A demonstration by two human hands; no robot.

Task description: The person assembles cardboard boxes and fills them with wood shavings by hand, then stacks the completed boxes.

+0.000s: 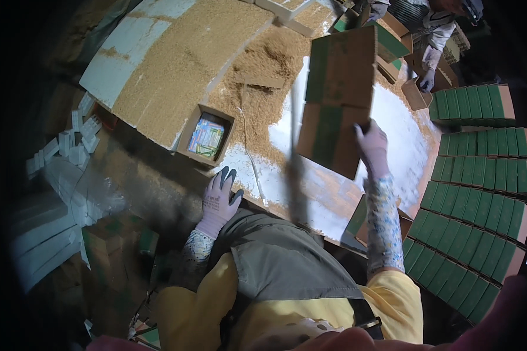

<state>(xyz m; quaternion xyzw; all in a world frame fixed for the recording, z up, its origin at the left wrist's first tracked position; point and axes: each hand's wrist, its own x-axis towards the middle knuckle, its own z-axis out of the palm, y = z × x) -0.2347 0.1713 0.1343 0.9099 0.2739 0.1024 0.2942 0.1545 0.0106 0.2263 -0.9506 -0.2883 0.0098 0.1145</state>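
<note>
My right hand (373,142), in a pale glove with dark fingertips, grips the lower right edge of a brown-and-green cardboard carton (340,101). It is raised above the table, and its broad face with a crosswise seam is toward me. My left hand (219,199), gloved alike, has its fingers spread and holds nothing. It hovers by the near table edge, just below an open cardboard box (229,131). Inside that box lie colourful printed leaflets or packets (206,135). Whether the raised carton is folded flat or has depth is hard to tell.
Wood shavings or sawdust (263,57) cover much of the white table (397,114). Green cartons (465,210) stand in rows at right. A co-worker's gloved hand (427,81) is at a small box (417,94). White foam pieces (81,131) are piled at left. A cord (249,153) crosses the table.
</note>
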